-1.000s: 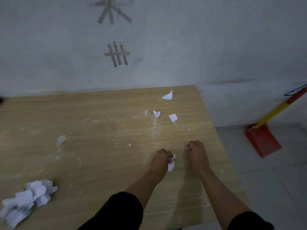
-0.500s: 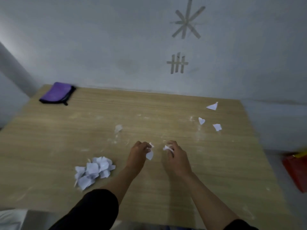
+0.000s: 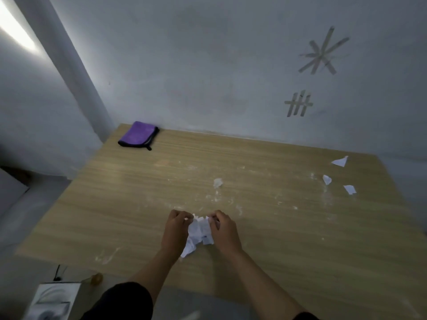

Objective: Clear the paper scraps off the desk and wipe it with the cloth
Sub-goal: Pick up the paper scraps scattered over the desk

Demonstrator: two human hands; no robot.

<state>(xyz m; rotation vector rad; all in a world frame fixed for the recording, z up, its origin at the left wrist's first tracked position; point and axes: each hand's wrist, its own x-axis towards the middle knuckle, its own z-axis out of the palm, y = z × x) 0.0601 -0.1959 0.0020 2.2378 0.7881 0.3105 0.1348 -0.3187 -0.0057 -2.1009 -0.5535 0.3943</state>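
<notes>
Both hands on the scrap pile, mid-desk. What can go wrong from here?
1. The pile is loose between the left hand and right hand; lifting may shed pieces onto the desk or over its near edge.
2. Three scraps at far right and a crumpled scrap mid-desk lie apart from the pile; easy to miss.
3. The cloth lies at the far left corner; wiping the white residue first would likely smear those strays around.

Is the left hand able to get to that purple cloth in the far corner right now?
Probably, with a stretch. Nothing stands on the desk between the left hand and the purple cloth, but that hand is gripping the paper scraps and would have to drop them first.
</notes>
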